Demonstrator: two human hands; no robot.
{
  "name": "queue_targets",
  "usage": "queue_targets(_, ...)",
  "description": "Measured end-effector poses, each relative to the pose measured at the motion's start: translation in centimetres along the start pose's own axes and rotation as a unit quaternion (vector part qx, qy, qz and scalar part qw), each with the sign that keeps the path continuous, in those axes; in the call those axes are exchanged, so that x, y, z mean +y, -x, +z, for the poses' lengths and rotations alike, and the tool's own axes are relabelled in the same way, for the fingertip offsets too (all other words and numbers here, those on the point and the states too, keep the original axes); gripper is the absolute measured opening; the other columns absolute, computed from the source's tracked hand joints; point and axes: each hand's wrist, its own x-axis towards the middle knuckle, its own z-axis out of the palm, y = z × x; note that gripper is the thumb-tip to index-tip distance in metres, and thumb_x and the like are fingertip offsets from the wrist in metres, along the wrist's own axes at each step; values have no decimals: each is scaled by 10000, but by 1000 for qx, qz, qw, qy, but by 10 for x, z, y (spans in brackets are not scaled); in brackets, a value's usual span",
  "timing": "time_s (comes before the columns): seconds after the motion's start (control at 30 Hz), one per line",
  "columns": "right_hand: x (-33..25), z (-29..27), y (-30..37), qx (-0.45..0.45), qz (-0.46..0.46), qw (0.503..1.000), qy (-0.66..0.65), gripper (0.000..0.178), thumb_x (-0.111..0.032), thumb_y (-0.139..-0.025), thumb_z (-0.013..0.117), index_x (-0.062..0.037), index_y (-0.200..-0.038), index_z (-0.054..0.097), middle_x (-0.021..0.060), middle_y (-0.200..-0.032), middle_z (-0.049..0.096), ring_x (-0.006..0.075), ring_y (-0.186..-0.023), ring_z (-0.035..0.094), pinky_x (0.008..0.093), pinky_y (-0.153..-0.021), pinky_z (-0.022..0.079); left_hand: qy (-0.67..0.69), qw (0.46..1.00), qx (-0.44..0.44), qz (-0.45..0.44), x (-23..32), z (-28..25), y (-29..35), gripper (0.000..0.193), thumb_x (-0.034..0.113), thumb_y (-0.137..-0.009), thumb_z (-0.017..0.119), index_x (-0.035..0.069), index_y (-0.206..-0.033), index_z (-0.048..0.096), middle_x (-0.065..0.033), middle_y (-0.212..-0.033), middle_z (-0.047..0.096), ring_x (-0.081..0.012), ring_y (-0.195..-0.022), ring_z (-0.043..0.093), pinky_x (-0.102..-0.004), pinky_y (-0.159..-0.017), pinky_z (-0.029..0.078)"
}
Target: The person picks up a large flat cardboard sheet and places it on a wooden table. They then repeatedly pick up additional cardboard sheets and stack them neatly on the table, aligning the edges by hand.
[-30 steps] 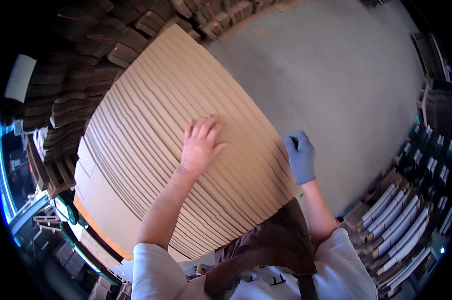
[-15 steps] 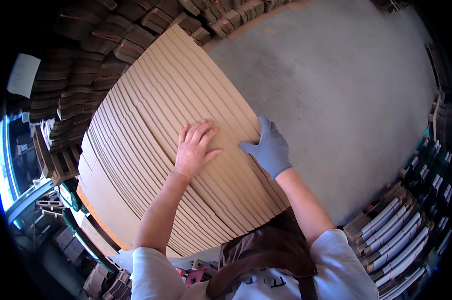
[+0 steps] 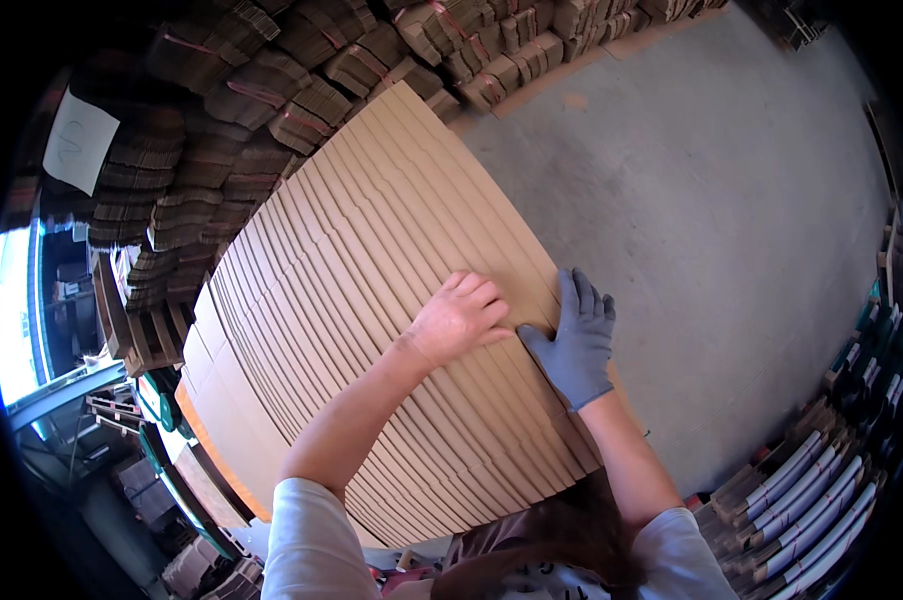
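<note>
A wide row of overlapping flat cardboard sheets [image 3: 322, 270] fans out in front of me, their long edges showing as close parallel lines. My bare left hand [image 3: 462, 318] is on the upper sheets right of the middle, its fingers curled in. Whether a sheet's edge is pinched under those fingers is hidden. In a grey glove, my right hand [image 3: 578, 345] lies at the right edge of the sheets, thumb toward the cardboard and fingers stretched forward. The two hands are close together but apart.
Bundles of folded cardboard [image 3: 357, 65] tied with reddish straps are piled along the far left, with a white paper sheet [image 3: 80, 142] hanging there. Grey concrete floor [image 3: 712, 220] stretches to the right. Strapped stacks [image 3: 802, 500] stand at the lower right; a wooden pallet [image 3: 152, 335] is at left.
My left hand has moved right toward the glove, and its spread fingers have curled in. My right hand stays by the right edge of the sheets. The whole view has shifted.
</note>
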Motion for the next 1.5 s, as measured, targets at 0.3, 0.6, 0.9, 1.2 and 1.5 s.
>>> queue_targets(0.3, -1, 4, 2, 14, -69, 996, 63, 682, -438, -830, 747, -173, -1431, 566, 204, -1564, 385, 429, -1374, 428, 716, -1140, 213, 24, 999, -8, 35, -9, 2, -11, 354, 404, -792, 798, 122, -905, 616, -51, -928, 546, -263, -997, 537, -409, -927, 445)
queue_targets(0.6, -2, 6, 3, 2, -63, 996, 60, 686, -457, -837, 742, -172, -1436, 565, 217, -1564, 389, 437, -1371, 438, 713, -1139, 217, 26, 999, -5, 27, -9, 3, -7, 358, 431, -791, 787, 132, -890, 617, -42, -921, 544, -252, -992, 540, -396, -920, 445)
queue_targets(0.9, -3, 8, 5, -1, -58, 997, 56, 684, -465, -836, 737, -188, -1438, 567, 212, -1562, 394, 439, -1378, 434, 703, -1145, 218, 36, 999, -6, 20, -8, 3, -2, 345, 431, -797, 785, 140, -879, 619, -36, -919, 546, -248, -985, 542, -394, -918, 444)
queue_targets(1.2, -1, 7, 6, 3, -57, 997, 51, 701, -470, -830, 746, -190, -1447, 562, 216, -1560, 401, 442, -1384, 429, 700, -1132, 237, 42, 999, 0, 22, -8, 4, 0, 345, 422, -786, 798, 138, -868, 620, -37, -922, 551, -252, -998, 546, -402, -924, 446)
queue_targets(1.5, 3, 9, 6, 4, -58, 997, 49, 723, -490, -834, 752, -199, -1464, 549, 210, -1564, 399, 436, -1383, 431, 702, -1117, 266, 47, 999, -8, 18, -7, 4, 3, 345, 415, -772, 807, 142, -873, 621, -38, -929, 557, -258, -1018, 543, -407, -938, 447)
